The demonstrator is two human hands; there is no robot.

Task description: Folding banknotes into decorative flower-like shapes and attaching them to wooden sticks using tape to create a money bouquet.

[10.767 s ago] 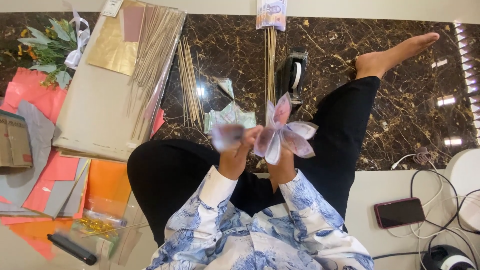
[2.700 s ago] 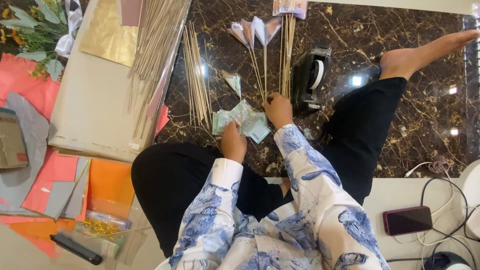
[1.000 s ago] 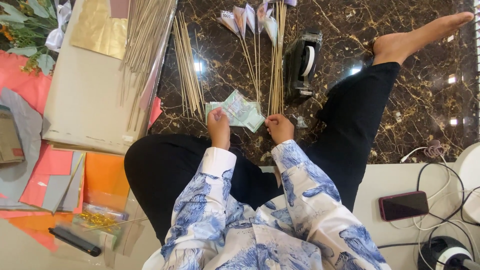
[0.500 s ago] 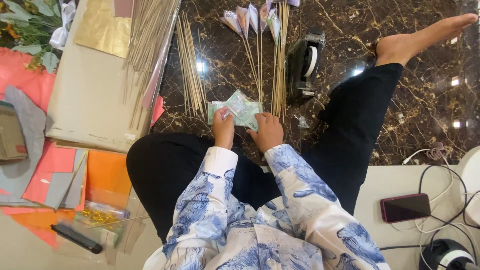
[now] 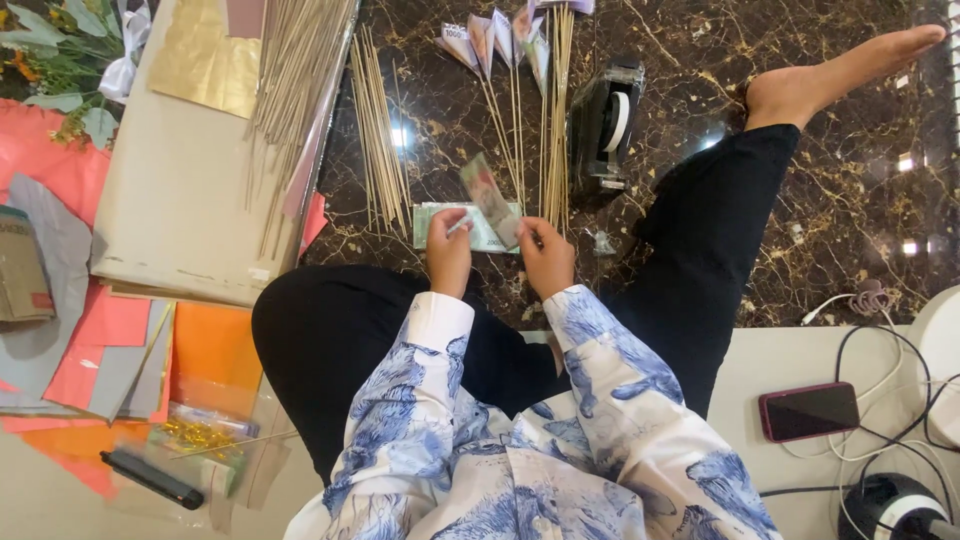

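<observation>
**A:** Head view, looking straight down. How much of the work looks finished?

**B:** Four folded banknotes on sticks (image 5: 495, 40) lie fanned on the dark marble floor (image 5: 800, 230), each a paper cone at the tip of a thin skewer. Those look done. A small stack of flat banknotes (image 5: 435, 215) sits just beyond the knees, unfolded, so more remains.

**A:** And the hands?

**B:** The right hand (image 5: 545, 255) has its grip pinched shut on a single banknote (image 5: 488, 195), held up and tilted above the stack. The left hand (image 5: 448, 250) has its fingers drawn together around something pale and thin; it may be a corner of a note or a sliver of tape, I can't tell at this size.

**A:** Materials nearby?

**B:** Loose bamboo skewers (image 5: 378, 130), straight and pale, lie in bundles left of the stack, with another bundle right of the finished ones. A black tape dispenser (image 5: 603, 125) stands just beside that. The floor is glossy, brown veined with gold. To the left, a flat beige board (image 5: 175, 200) carries gold paper (image 5: 205, 60) and more sticks; matte orange and pink sheets (image 5: 95, 330) lie under it.
</observation>
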